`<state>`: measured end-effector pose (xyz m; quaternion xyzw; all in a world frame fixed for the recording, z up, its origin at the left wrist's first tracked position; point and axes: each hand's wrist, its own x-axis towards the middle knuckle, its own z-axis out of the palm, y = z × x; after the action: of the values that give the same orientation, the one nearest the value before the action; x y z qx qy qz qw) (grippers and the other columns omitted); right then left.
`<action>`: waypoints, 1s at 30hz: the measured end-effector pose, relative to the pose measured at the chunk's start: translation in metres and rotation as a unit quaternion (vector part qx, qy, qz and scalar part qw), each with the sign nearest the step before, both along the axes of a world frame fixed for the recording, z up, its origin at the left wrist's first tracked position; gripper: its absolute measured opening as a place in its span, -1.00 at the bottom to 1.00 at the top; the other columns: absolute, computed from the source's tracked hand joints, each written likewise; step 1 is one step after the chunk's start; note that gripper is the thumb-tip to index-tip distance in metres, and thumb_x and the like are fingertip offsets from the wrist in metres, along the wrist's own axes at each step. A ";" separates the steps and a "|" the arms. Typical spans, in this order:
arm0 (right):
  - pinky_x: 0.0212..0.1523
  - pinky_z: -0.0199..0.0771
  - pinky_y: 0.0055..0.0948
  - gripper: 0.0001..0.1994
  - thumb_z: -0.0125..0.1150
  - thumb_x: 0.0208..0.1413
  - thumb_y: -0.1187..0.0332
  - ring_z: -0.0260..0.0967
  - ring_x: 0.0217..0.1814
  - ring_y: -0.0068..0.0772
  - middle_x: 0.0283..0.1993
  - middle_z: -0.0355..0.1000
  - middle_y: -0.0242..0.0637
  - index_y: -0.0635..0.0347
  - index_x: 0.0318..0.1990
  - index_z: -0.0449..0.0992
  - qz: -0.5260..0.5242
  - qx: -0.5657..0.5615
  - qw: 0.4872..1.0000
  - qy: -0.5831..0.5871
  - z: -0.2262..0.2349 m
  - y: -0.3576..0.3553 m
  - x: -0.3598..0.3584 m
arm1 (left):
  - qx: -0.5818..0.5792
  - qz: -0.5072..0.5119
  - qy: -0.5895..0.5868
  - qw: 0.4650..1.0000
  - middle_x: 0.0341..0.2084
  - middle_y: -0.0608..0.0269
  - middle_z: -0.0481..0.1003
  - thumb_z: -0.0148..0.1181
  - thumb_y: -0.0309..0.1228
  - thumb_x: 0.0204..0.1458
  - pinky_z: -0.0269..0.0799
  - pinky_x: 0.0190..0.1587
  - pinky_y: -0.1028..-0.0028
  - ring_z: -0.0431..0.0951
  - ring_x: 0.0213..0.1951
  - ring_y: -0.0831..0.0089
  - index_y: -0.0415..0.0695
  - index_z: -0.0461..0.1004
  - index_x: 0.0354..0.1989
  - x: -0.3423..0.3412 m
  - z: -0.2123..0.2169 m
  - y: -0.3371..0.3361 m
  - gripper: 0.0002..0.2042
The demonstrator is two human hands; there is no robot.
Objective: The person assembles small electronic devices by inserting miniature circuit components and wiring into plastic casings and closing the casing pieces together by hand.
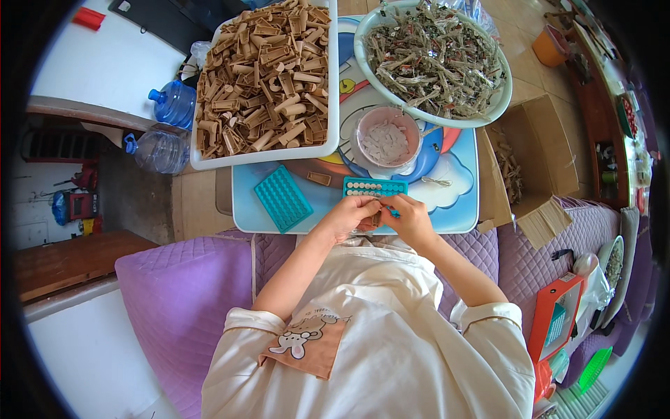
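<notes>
The person wears a loose cream short-sleeved top with thin brownish piping along the sleeve hems (241,320). A tan chest pocket (307,346) on it bears a small white cartoon rabbit. Both forearms are bare, and the left hand (347,218) and right hand (410,219) carry no gloves

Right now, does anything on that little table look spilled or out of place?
Mostly tidy. One tan piece lies loose on the table outside the white tray, and the spare teal grid tray sits askew. Both hands work together at the other grid tray.
</notes>
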<state>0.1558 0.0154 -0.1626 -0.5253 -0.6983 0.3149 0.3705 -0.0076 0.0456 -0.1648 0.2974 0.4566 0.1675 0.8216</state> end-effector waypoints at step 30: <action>-0.43 0.36 -0.43 -0.81 0.17 -0.24 0.46 0.36 -0.45 -0.31 -0.45 0.36 -0.16 0.30 -0.39 0.43 0.023 -0.101 0.990 0.092 -0.011 0.014 0.017 | -0.030 -0.058 0.012 0.998 -0.53 0.37 0.45 -0.02 -0.20 0.03 0.39 -0.43 0.59 0.48 -0.45 0.58 -0.11 0.41 -0.36 0.009 -0.012 0.018 -0.77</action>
<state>0.1726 0.0290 -0.1738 -0.5127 -0.6377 0.4389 0.3713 0.0017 0.0632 -0.1772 0.3008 0.4534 0.1027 0.8327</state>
